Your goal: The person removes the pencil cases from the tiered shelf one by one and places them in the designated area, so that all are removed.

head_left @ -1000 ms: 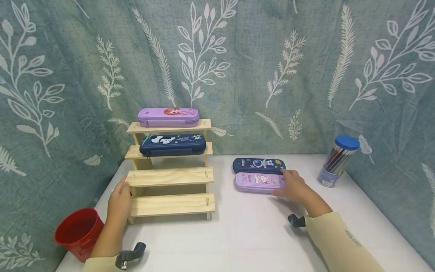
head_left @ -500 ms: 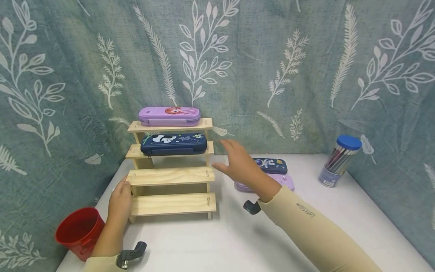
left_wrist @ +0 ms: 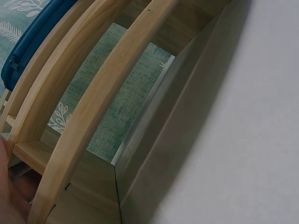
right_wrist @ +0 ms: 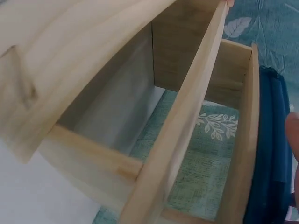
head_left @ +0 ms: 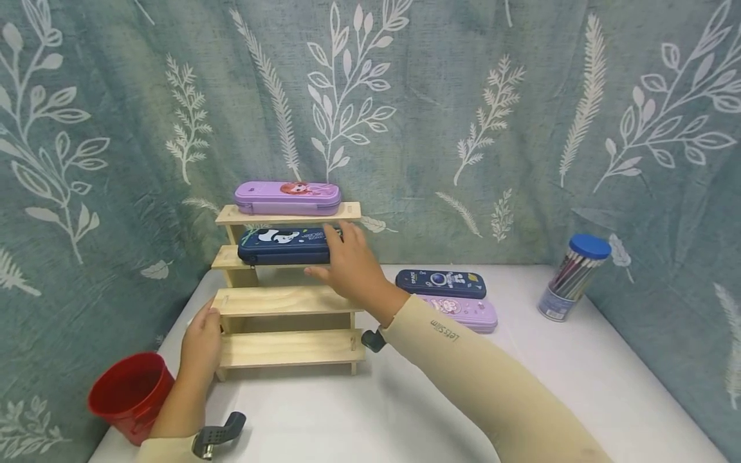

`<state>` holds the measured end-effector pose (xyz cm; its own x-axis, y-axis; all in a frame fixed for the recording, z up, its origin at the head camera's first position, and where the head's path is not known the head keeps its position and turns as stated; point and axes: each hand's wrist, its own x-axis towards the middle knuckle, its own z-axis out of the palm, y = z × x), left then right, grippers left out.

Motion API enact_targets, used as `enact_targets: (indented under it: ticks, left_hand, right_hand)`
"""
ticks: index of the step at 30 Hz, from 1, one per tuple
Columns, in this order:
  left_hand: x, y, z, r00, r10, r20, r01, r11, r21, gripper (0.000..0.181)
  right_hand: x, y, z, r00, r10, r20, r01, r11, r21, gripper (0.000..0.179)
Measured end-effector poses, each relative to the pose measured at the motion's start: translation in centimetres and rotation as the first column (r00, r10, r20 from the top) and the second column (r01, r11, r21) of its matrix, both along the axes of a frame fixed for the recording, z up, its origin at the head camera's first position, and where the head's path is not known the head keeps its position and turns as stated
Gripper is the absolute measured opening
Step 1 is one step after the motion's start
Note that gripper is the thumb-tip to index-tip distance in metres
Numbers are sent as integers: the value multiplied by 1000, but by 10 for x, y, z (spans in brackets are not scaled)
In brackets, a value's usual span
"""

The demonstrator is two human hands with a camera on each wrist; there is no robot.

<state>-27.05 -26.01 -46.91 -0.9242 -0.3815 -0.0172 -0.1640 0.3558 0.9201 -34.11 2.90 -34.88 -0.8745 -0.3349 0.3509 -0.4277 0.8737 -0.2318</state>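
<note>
Two hands are working apart: the left hand (head_left: 201,339) is gripping a pale wooden four-tier rack (head_left: 278,301) by its left side; the right hand (head_left: 356,267), thumb and fingers spread, is covering the right end of a navy, oblong, panda-printed case (head_left: 286,247) sitting one level below the rack's top, contact unclear. Firm bracing is probably mattering most.

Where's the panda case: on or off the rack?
On: the panda case rests on the second-highest shelf of the rack, right hand over the case's right end.
</note>
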Motion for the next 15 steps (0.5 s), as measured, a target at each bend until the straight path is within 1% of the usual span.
enact_targets:
  ticks: [5, 8, 12, 15]
  left_hand:
    - [-3, 2, 0, 1000, 4, 9, -4, 1000, 16, 62]
    - [-2, 3, 0, 1000, 9, 19, -9, 1000, 15, 61]
    - [1, 1, 2, 1000, 16, 14, -15, 1000, -22, 61]
    - [0, 3, 1, 1000, 18, 10, -17, 999, -31, 61]
  right_hand:
    - [-9, -7, -6, 998, -42, 54, 44, 998, -38, 96]
    - [-10, -10, -10, 996, -52, 75, 58, 996, -74, 94]
    - [-10, -15, -15, 997, -65, 41, 68, 993, -97, 90]
    - [-11, -15, -17, 997, -80, 7, 80, 992, -93, 87]
